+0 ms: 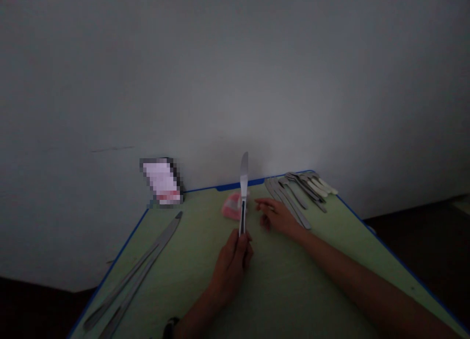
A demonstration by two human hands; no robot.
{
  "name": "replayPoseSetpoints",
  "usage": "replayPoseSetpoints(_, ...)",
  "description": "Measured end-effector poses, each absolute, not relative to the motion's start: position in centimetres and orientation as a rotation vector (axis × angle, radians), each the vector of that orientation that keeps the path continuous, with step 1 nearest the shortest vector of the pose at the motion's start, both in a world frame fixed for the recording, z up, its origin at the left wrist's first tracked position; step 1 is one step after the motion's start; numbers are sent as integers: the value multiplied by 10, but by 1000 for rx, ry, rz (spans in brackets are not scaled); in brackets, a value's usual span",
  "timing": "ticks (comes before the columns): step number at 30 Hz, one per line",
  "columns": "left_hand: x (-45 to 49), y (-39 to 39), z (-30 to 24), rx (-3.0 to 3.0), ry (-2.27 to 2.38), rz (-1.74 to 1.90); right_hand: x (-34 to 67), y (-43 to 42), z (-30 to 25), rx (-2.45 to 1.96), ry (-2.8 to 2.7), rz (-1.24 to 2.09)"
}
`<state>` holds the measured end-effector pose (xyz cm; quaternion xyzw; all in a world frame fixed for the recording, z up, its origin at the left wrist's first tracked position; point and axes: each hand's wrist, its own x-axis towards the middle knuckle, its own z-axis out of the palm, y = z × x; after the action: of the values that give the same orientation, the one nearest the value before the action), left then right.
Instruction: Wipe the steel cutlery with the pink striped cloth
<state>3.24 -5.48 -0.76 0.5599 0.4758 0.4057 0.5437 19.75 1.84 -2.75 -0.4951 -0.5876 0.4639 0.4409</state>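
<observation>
We've got a green table (183, 260) with a blue edge, and a grey wall (235, 74) behind it. Upper right of the table, forks, spoons and knives (301, 189) lie in a loose pile, some with cream handles. Lower left, long metal knives (135, 270) lie close together. Back centre is a crumpled pink item (233, 206). Upper left of the table's corner, a pixelated card (161, 181) is too blurred to tell.

Some plain indoor room, perhaps a dim work or dining space, the exact sort hard to tell. Signs: a bare grey wall (235, 84) close behind a pale green table (323, 216) with blue edging, a bundle of steel cutlery (297, 192) at the far corner, long steel knives (135, 270) along the left side, a dark floor (414, 241) beyond.
</observation>
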Motion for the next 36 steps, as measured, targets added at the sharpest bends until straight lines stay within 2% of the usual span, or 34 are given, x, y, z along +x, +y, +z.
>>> replayPoseSetpoints(7,65,-44,-9,1730,1118,721,222,-15,-17,-1036,-1296,1453)
replayPoseSetpoints(17,71,-34,-9,2223,1233,506,225,-11,-23,-1081,-1419,1427)
replayPoseSetpoints(20,66,-31,-10,2312,1223,496,227,-15,-22,-1181,-1515,1328)
replayPoseSetpoints(25,52,-29,-14,2354,1244,593,229,-24,-14,-1402,-1759,982)
replayPoseSetpoints(32,52,-10,-29,2554,1090,867,223,-24,-7,-1628,-1896,702)
replayPoseSetpoints(36,54,8,-32,2665,1104,760,233,-21,-1,-1703,-2030,426)
